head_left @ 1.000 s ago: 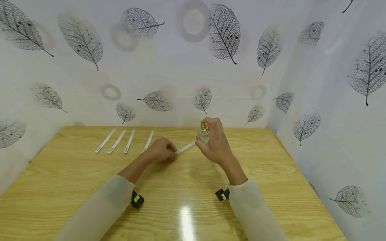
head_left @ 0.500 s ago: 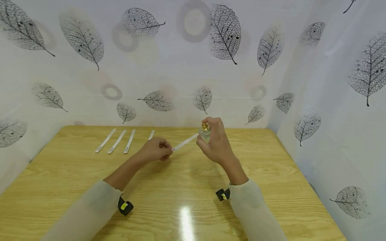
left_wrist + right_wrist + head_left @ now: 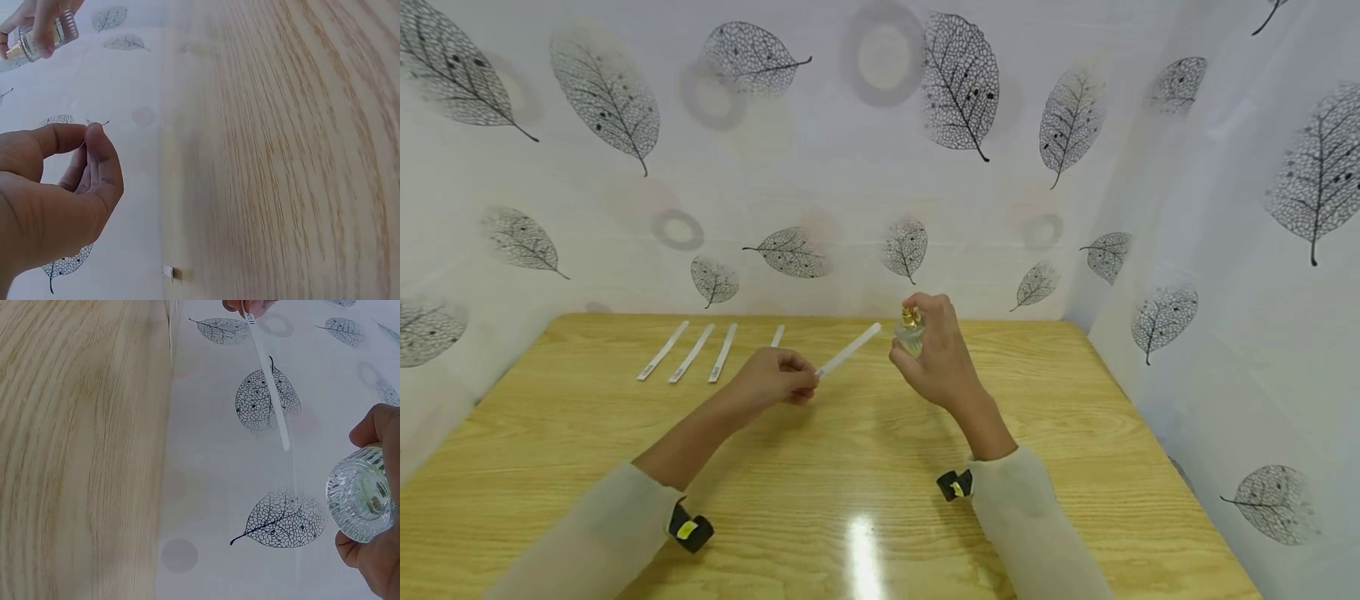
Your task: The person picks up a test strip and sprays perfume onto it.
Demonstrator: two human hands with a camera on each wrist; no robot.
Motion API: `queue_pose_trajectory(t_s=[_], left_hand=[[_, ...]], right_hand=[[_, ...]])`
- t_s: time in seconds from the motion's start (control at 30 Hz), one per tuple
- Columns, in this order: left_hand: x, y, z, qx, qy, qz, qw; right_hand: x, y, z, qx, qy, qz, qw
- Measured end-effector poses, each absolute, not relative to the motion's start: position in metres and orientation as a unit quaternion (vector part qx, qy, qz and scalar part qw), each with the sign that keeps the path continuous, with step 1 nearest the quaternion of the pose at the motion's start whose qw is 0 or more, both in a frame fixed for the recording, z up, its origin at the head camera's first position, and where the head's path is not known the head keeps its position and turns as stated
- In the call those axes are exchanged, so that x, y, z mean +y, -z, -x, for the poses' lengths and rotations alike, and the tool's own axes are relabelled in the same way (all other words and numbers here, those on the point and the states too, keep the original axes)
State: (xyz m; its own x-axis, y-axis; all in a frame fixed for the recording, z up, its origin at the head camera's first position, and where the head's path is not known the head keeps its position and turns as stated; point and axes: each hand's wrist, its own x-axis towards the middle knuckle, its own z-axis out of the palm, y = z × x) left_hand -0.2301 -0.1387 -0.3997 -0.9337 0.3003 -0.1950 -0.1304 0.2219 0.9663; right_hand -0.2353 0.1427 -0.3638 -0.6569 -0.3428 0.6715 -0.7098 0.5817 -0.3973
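Note:
My left hand (image 3: 767,382) pinches one printed end of a white paper test strip (image 3: 850,348) between thumb and fingertips. The strip slants up and to the right above the table, its free tip a short gap from the bottle. A clear ribbed glass perfume bottle (image 3: 908,335) with a gold spray top is gripped by my right hand (image 3: 938,354), index finger on the sprayer. In the right wrist view, the bottle's ribbed base (image 3: 359,495) faces the camera, and the strip (image 3: 273,394) hangs apart from it. The left wrist view shows thumb and fingertip meeting, the strip itself hardly visible there.
Three white strips (image 3: 662,352) lie spaced out on the wooden table (image 3: 850,467) at the back left. Another strip (image 3: 777,336) is partly hidden behind my left hand. A leaf-patterned white curtain (image 3: 850,167) stands behind the table and along its sides.
My left hand has drawn back to the left with the strip, whose tip has come away from beside the bottle and tilted upward. The right hand and bottle stay nearly still.

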Motion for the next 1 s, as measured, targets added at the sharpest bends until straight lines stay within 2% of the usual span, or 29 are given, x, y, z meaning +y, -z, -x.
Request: queue_pose_trajectory(t_s=[0.53,1.0], left_hand=[[-0.129,0.384,0.213,0.729,-0.656,-0.065,0.184],[-0.12,0.375,0.209,0.723,-0.663,-0.057,0.186]], right_hand=[[0.145,0.371,0.239,-0.862,-0.313,-0.295,0.269],[0.146,0.382,0.246,-0.867,-0.282,-0.294,0.287]])
